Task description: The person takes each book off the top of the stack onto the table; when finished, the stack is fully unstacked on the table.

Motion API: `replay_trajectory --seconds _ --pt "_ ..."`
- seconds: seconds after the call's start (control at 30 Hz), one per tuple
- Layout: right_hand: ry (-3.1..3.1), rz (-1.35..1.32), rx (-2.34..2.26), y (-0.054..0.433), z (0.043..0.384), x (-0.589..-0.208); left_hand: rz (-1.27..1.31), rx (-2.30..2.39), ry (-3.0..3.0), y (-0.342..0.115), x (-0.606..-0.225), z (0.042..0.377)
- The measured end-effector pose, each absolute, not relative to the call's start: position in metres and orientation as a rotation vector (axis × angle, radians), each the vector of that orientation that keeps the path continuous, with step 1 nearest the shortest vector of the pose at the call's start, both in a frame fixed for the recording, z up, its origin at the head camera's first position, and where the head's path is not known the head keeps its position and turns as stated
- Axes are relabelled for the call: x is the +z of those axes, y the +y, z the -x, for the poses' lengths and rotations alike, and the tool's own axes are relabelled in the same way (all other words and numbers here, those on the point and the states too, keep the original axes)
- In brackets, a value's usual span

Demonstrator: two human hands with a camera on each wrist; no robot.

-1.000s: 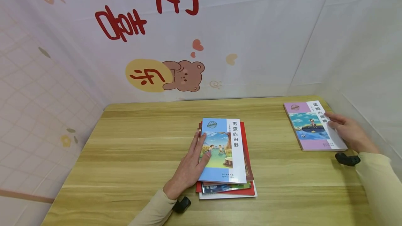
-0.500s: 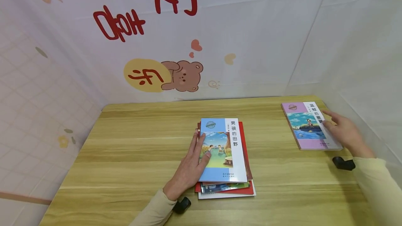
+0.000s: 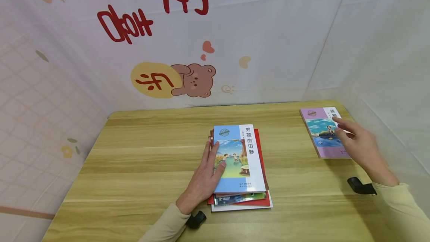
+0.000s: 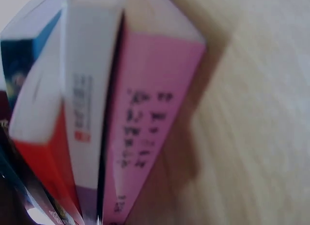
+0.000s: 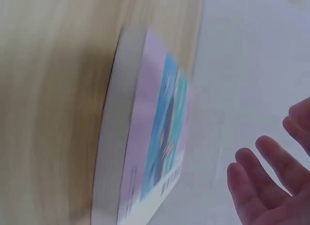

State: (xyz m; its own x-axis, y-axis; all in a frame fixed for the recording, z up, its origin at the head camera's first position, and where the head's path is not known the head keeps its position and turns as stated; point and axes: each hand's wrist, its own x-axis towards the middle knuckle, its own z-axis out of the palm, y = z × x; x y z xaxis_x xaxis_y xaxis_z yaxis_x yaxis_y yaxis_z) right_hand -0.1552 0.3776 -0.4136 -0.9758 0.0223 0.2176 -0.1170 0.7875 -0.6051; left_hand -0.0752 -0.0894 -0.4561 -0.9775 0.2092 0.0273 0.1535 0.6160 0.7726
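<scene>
My left hand rests along the left side of a stack of books, its thumb lying on the top cover. That top book is blue and white, with a picture of two children by water. Under it show a red book and other edges. The left wrist view shows several spines, including a pink spine against the table. At the right, a pink-and-white book lies face up. My right hand hovers over its right side with fingers loosely spread; the right wrist view shows it apart from the book.
The wooden table meets a white printed cloth wall at the back. Another cloth wall stands close beside the pink book on the right. Bare tabletop lies between the stack and the pink book.
My right hand has let go of the pink book's right edge and moved up and left above it. The left hand stays on the stack. The view has shifted slightly.
</scene>
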Motion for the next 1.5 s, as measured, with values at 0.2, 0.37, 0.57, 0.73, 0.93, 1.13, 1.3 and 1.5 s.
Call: replay_trajectory --seconds 0.2,0.37,0.57,0.73,0.93,1.13,1.3,1.5 --pt "-2.64 -0.167 1.043 0.347 0.143 -0.414 -0.289 1.308 2.777 -0.087 -0.456 0.075" --pt "-2.56 -0.229 1.114 0.322 0.135 -0.418 -0.311 1.328 2.772 -0.088 -0.456 0.074" --pt "-2.537 -0.295 1.168 0.295 0.128 -0.419 -0.359 1.413 2.613 -0.098 -0.454 0.079" --pt "-2.563 -0.376 1.189 0.276 0.123 -0.421 -0.411 1.483 2.515 -0.112 -0.454 0.086" --pt "-2.601 -0.459 1.209 0.255 0.12 -0.423 -0.457 1.558 2.479 -0.123 -0.458 0.09" --pt "-2.655 -0.486 1.233 0.234 0.117 -0.428 -0.441 1.624 2.43 -0.123 -0.461 0.09" --pt "-2.713 -0.516 1.269 0.219 0.114 -0.432 -0.42 1.636 2.411 -0.123 -0.461 0.089" --pt "-2.776 -0.557 1.33 0.207 0.112 -0.435 -0.455 1.622 2.412 -0.123 -0.461 0.089"
